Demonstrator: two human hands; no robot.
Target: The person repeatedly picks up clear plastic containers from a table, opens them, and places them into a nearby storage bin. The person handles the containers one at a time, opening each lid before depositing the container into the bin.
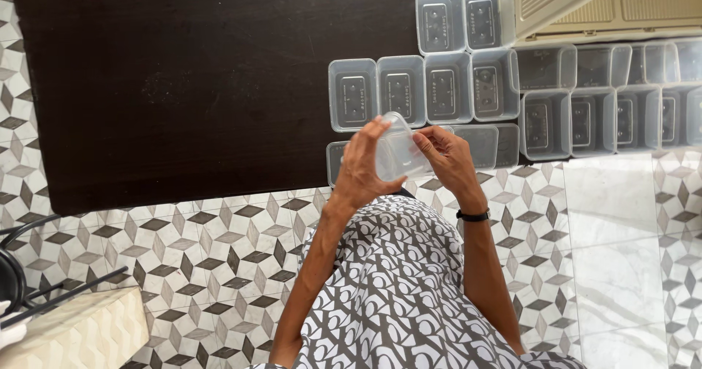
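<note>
Clear plastic tub (398, 152) is being gripped by both hands above the tabletop's (183, 84) near edge: left hand (360, 168) is clasping one end, right hand (447, 158) pinching the other. Judging best practice: keeping fingertips on the rim, squeezing lightly so thin walls are not buckling.

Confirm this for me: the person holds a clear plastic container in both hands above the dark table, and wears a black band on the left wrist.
Wrong wrist. The head view shows the black band on the right wrist. The rest stands: left hand and right hand both hold the clear plastic container above the dark table.
</note>
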